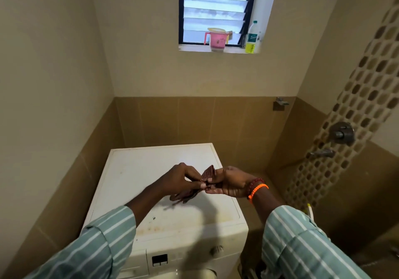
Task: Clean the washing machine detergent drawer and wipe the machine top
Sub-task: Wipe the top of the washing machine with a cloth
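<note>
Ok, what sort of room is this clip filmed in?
Most likely a home bathroom or wash area: a white washing machine in a tiled corner, shower taps on the right wall, and a louvred window with a pink mug on its sill.

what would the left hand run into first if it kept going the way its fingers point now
The left hand points right, its fingers already pinching the dark reddish cloth, so it would first press into the right hand on the cloth's other side. How far apart they sit in depth is unclear.

Green white-striped sleeves, white machine top, pink mug.
</note>
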